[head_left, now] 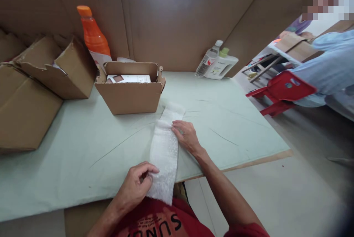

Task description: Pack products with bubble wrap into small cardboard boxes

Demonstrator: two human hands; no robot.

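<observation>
On the left sit torn cardboard boxes (58, 69) and an orange bottle (93, 35). The left hand (135, 187) pinches the near end of a white padded strip (165, 148) at the table (69, 155) edge. The right hand (186, 135) lies flat and open on the strip's middle, smoothing it. Folding or rolling would call for a firm press.

Box (129, 89) behind strip (164, 148) on table (69, 148)

Probably packing workshop: cardboard boxes (129, 89)
</observation>
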